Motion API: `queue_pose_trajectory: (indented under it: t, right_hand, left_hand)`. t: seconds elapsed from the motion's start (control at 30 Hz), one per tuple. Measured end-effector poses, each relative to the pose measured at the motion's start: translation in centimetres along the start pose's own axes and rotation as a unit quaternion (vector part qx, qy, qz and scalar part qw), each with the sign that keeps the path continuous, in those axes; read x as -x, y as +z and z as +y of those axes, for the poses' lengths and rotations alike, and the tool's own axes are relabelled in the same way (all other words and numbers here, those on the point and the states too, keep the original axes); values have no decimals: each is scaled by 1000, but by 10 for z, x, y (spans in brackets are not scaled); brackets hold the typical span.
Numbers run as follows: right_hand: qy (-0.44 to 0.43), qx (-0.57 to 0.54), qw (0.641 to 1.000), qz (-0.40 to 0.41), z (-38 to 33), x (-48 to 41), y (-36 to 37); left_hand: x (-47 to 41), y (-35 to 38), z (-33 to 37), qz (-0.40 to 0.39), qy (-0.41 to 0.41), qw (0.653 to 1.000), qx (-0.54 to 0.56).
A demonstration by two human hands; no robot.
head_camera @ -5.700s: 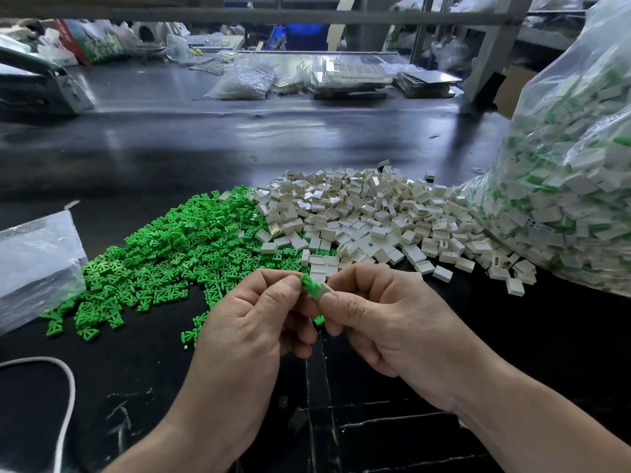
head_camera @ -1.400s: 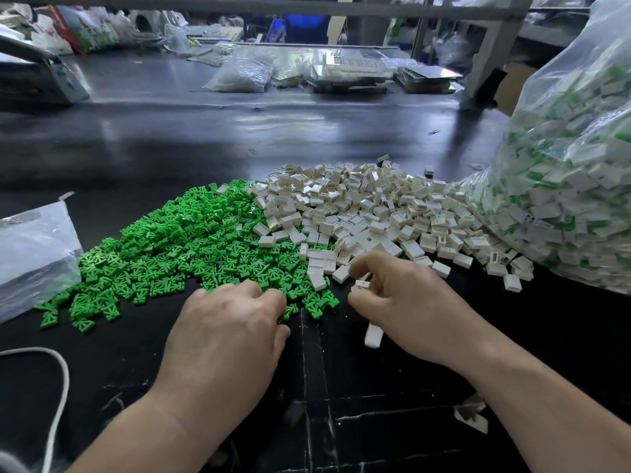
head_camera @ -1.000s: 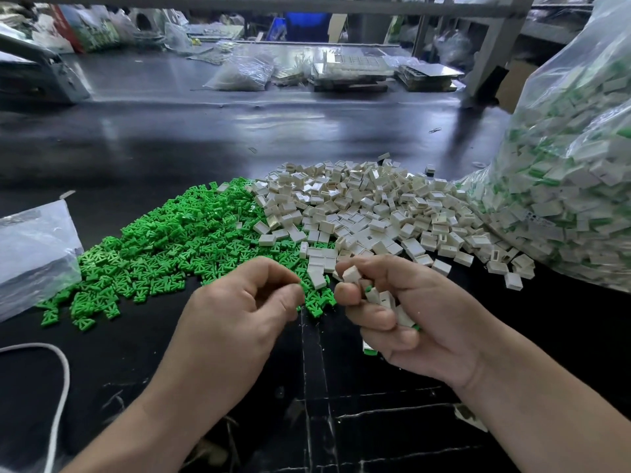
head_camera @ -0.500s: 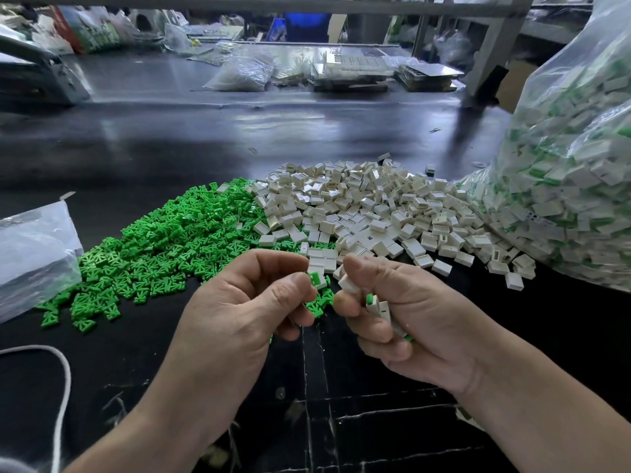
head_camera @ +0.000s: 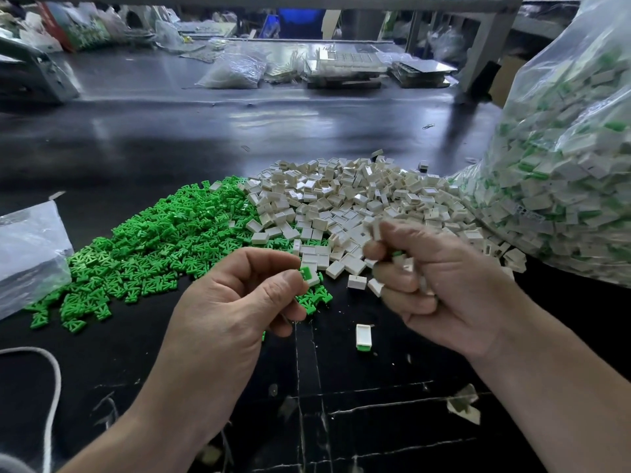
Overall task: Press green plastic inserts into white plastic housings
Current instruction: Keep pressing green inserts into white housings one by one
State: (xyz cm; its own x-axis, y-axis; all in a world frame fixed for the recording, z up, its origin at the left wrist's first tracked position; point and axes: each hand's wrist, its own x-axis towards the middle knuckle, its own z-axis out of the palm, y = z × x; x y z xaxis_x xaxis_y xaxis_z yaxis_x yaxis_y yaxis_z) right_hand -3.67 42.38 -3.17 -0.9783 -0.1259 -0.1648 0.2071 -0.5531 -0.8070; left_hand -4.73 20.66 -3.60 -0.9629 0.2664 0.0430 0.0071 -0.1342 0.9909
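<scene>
A heap of green plastic inserts point(head_camera: 164, 247) lies left of a heap of white plastic housings point(head_camera: 358, 199) on the black table point(head_camera: 205, 138). My left hand point(head_camera: 232, 312) pinches a green insert point(head_camera: 306, 273) between thumb and forefinger. My right hand point(head_camera: 433, 285) is curled round several white housings, some with green showing, and holds one white housing point(head_camera: 375, 230) up at its fingertips. The two hands are a short gap apart. One assembled white housing with a green end point(head_camera: 363, 336) lies on the table between and below them.
A large clear bag of assembled white-and-green parts point(head_camera: 563, 158) fills the right side. A folded clear plastic bag point(head_camera: 27, 254) lies at the left edge, a white cord point(head_camera: 51, 380) at lower left. Bags, trays and clutter point(head_camera: 341, 66) sit at the table's far side.
My right hand has lifted and moved right, away from the left. An assembled housing now lies on the table below the hands. My left hand still pinches the green insert.
</scene>
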Motion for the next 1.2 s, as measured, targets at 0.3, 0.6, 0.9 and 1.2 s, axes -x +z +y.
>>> queue_pose_trajectory:
  t: [0.3, 0.6, 0.9, 1.2]
  right_hand:
    - [17, 234, 970, -70, 18, 10, 21]
    - [-10, 250, 964, -93, 19, 10, 23]
    - [-2, 214, 973, -84, 23, 12, 28]
    - [41, 170, 979, -101, 24, 16, 35]
  left_hand:
    - [1, -1, -3, -5, 22, 999, -23]
    - [4, 0, -2, 1, 56, 995, -84]
    - [3, 3, 3, -97, -52, 984, 139]
    - [2, 6, 6, -159, -152, 936, 273]
